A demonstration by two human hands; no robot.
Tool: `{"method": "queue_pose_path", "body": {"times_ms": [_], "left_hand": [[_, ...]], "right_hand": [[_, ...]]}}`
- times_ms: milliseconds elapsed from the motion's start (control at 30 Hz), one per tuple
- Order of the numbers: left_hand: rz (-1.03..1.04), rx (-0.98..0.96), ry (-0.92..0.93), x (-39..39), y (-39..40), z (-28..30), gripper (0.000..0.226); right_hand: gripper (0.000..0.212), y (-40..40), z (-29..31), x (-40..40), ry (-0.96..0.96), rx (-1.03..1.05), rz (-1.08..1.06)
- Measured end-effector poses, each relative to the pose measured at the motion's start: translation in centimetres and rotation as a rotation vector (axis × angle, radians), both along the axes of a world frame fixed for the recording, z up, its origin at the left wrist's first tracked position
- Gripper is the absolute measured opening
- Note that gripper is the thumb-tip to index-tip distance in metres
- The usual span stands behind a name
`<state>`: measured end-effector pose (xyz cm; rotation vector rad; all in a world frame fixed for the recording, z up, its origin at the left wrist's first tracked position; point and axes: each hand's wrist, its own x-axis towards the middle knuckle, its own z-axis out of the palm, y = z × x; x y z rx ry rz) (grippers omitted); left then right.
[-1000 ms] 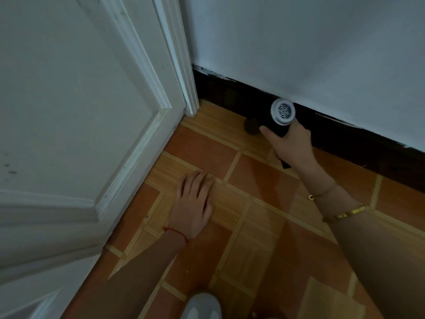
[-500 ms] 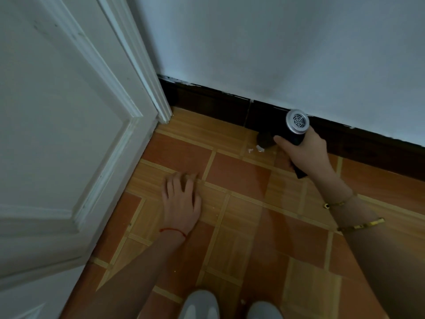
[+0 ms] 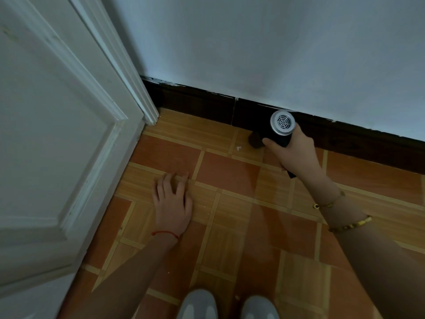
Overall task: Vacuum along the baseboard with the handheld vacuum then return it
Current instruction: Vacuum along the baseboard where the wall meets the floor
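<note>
Head view: right hand [image 3: 296, 153] clamps cylindrical black handheld vacuum [image 3: 279, 132] against glossy dark baseboard [image 3: 202, 100]; left hand [image 3: 172, 203] flat, fingers spread.

The handheld vacuum [image 3: 279, 132] is black with a silver grille end. The baseboard [image 3: 195, 100] is dark brown, the wall [image 3: 253, 47] pale blue-white, the floor [image 3: 230, 203] orange and tan checked tile.

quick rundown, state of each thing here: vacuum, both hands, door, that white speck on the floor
handheld vacuum: held, nozzle down at the baseboard
right hand: closed around the vacuum
left hand: flat on the floor, fingers spread, holding nothing
door: swung open beside the corner
white speck: on the floor left of the nozzle, not picked up
</note>
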<state>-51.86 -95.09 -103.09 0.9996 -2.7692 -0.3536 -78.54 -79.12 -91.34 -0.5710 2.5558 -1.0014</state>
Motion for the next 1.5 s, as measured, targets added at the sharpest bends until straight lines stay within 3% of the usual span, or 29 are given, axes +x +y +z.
{"method": "queue_pose_path", "body": {"times_ms": [233,367,500,767,900,1100,1500], "left_hand": [[0.005,-0.006,0.008,0.0,0.0,-0.2,0.051],[0.006,-0.012,0.01,0.0,0.0,-0.2,0.051],[0.004,-0.007,0.019,0.0,0.0,-0.3,0.051],[0.004,0.006,0.02,0.0,0.0,-0.2,0.052],[-0.007,0.001,0.016,0.0,0.0,0.0,0.053],[0.0,0.02,-0.001,0.0,0.0,0.1,0.052],[0.009,0.029,0.014,-0.1,-0.2,-0.1,0.049]], "right_hand": [[0.064,0.3,-0.6,0.2,-0.022,-0.039,-0.062],[0.056,-0.5,-0.8,0.6,-0.118,-0.041,0.015],[0.058,-1.7,-1.3,2.0,-0.09,-0.067,0.06],[0.064,-1.8,-1.8,2.7,0.065,-0.063,-0.102],[0.069,-1.5,-2.3,2.1,0.005,-0.136,-0.197],[0.052,-5.3,-2.5,2.9,-0.092,-0.178,-0.025],[0.07,-18.5,-3.6,5.7,-0.089,-0.25,0.268]]}}
